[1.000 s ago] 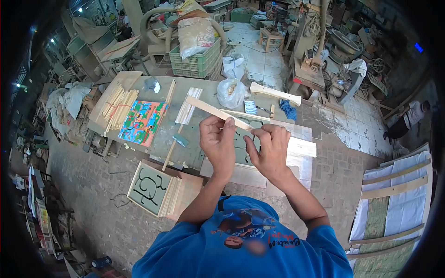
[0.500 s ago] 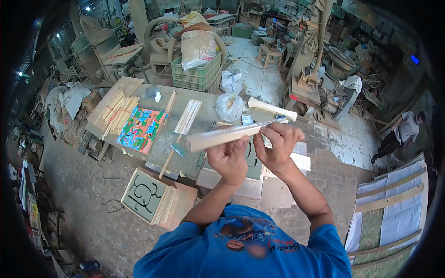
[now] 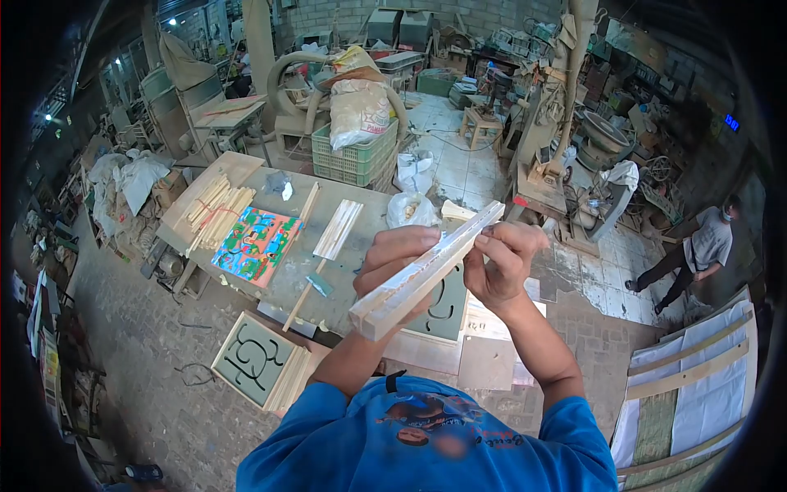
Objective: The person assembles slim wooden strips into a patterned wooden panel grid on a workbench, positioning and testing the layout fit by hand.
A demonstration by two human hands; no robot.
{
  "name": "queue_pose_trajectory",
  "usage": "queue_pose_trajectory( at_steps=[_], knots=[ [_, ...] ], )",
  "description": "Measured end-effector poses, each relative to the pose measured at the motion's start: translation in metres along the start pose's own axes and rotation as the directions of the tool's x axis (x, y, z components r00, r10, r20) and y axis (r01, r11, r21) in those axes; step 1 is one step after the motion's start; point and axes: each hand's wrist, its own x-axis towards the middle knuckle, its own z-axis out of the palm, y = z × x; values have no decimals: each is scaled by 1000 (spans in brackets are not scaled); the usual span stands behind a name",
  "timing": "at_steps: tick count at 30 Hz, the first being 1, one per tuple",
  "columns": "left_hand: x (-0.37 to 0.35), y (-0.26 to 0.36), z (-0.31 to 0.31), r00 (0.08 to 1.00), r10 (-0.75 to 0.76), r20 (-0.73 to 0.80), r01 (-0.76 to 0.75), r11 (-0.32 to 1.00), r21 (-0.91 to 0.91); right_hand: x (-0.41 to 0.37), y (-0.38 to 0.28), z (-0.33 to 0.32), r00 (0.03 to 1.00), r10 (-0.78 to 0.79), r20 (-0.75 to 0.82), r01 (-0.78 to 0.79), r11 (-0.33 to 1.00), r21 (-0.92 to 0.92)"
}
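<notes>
A bundle of pale wooden strips (image 3: 426, 275) is raised in front of my chest, its near end pointing down to the left. My left hand (image 3: 398, 262) is wrapped round its left side, partly hidden behind the wood. With bent fingers, my right hand (image 3: 502, 258) pinches the bundle near its far right end. Below them on the table lies a grey-green board with curved black grooves (image 3: 447, 303). A colourful printed board (image 3: 257, 244) and a small set of wooden strips (image 3: 338, 230) lie to the left.
The workbench (image 3: 287, 291) also bears tied wooden sticks (image 3: 217, 209) and a plastic bag (image 3: 411, 210). A grooved board in a frame (image 3: 254, 358) sits lower left. Behind stands a green crate (image 3: 352, 160) with a sack. A person (image 3: 701, 250) stands at the right.
The wooden bundle has turned, its right end now higher and its left end lower and nearer. My left hand has shifted behind it. The person at the right has changed stance.
</notes>
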Motion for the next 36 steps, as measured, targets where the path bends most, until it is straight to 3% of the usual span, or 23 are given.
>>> queue_pose_trajectory(
  at_steps=[2, 6, 8, 10, 12, 19, 21, 26, 28, 30, 31, 32, 34, 35, 36],
  knots=[
    [5, -5, -3, 981, 187, 57, -184, 982, -47, 3, 0, -1, 1000, -5, -7, 5, 1000, 12],
    [10, 0, -2, 978, 203, 43, -195, 970, -149, 8, 2, 1, 998, -15, -61, 19, 998, 56],
    [16, 5, -6, 957, 247, 154, -226, 964, -141, 8, 1, 1, 996, -8, -85, 15, 997, 81],
    [14, 5, -3, 959, 253, 129, -231, 959, -165, 8, -1, 0, 997, 8, -83, 2, 993, 114],
    [6, 3, 0, 987, 157, 43, -135, 935, -327, 6, -2, 1, 995, 18, -98, -4, 990, 141],
    [26, 5, -10, 954, 245, 171, -188, 937, -293, 2, -1, -2, 995, 55, -88, -27, 958, 285],
    [33, 11, -15, 936, 225, 272, -157, 956, -250, 1, -2, -2, 994, 75, -83, -45, 949, 313],
    [33, -1, -11, 935, 250, 252, -176, 943, -284, 1, -3, -1, 990, 118, -75, -83, 929, 362],
    [27, -5, -4, 947, 231, 225, -164, 946, -280, -2, -4, 4, 984, 137, -114, -98, 950, 298],
    [23, -10, 2, 954, 251, 167, -220, 958, -185, -6, -5, 8, 982, 140, -128, -102, 959, 264],
    [20, -7, 0, 963, 152, 224, -127, 984, -121, -7, -4, 9, 981, 134, -142, -100, 969, 227],
    [18, -4, 1, 963, 144, 229, -119, 986, -119, -6, -4, 9, 980, 143, -139, -109, 968, 228],
    [13, 5, 8, 992, -28, 126, 35, 998, -53, -6, -3, 10, 986, 100, -133, -85, 990, 114],
    [8, 16, 20, 969, -225, -99, 217, 973, -83, -7, -1, 12, 983, 93, -161, -81, 993, 84],
    [8, 13, 21, 966, -239, -98, 232, 969, -80, -9, 3, 12, 983, 104, -150, -92, 992, 85]
  ],
)
